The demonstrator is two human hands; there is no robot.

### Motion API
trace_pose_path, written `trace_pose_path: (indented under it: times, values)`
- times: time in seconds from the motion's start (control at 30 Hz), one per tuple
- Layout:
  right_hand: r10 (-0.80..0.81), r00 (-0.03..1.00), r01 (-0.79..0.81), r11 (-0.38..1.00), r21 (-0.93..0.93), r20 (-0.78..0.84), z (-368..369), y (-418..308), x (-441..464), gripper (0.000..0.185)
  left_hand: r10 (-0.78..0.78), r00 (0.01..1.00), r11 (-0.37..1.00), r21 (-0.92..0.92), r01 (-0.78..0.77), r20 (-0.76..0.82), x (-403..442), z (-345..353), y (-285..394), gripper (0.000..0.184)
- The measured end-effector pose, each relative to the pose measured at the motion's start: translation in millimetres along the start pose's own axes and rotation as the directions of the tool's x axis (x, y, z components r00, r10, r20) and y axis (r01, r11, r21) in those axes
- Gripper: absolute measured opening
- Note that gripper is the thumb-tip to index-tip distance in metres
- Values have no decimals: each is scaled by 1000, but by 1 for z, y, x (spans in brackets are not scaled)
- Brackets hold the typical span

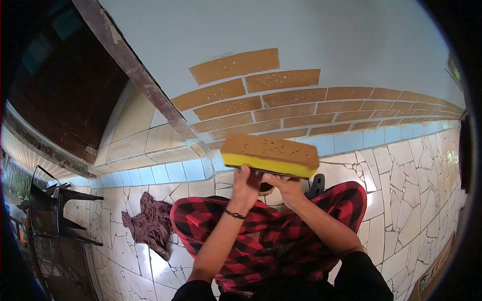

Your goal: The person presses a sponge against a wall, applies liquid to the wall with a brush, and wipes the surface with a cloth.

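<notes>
A large rectangular sponge [270, 153], yellow with its top face coated in brown paint, is held up in front of me by both hands. My left hand [245, 188] grips its lower edge near the middle, with the thumb on the near side. Just to the right, my right hand [285, 188] is closed on the same edge; the other fingers of both hands are mostly hidden under the sponge. Beyond it, brown brick shapes [234, 66] in staggered rows cover the lower part of the pale wall [321, 35]. Between my wrists a round container [267, 190] shows only in part.
A crumpled dark cloth [149, 220] lies on the stone-patterned floor [401, 195] at left. Farther left stands a black metal chair [50, 210]. Light blue tiles [186, 171] line the wall's base. A dark slipper [315, 185] is beside my right knee.
</notes>
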State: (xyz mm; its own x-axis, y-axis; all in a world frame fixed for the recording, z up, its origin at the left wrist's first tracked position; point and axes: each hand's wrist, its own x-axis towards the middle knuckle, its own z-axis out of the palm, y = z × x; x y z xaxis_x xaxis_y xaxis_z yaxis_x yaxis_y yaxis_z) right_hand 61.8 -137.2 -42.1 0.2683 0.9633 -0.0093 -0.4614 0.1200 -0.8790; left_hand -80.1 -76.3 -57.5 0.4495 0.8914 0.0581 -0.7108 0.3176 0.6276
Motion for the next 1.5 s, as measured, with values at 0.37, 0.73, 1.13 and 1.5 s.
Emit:
trace_pose_path:
  times: [0.37, 0.73, 1.13, 1.5]
  values:
    - [-130, 991, 96, 470, -877, 39, -68, -48, 34, 61, 127, 907, 976, -114, -187, -401, -20, -78, 109, 71]
    - [119, 964, 208, 216, -954, 238, -66, -5, 43, 66, -104, 890, 971, -239, -6, -444, 2, -79, 44, 59]
    - [-147, 922, 387, 416, -823, 359, -75, -19, 57, 25, -40, 888, 956, -274, -99, -459, -10, -101, 34, 49]
    - [-377, 926, 307, 754, -581, 0, -109, -107, 30, 30, -95, 914, 945, -324, -41, -394, 3, -108, -5, 51]
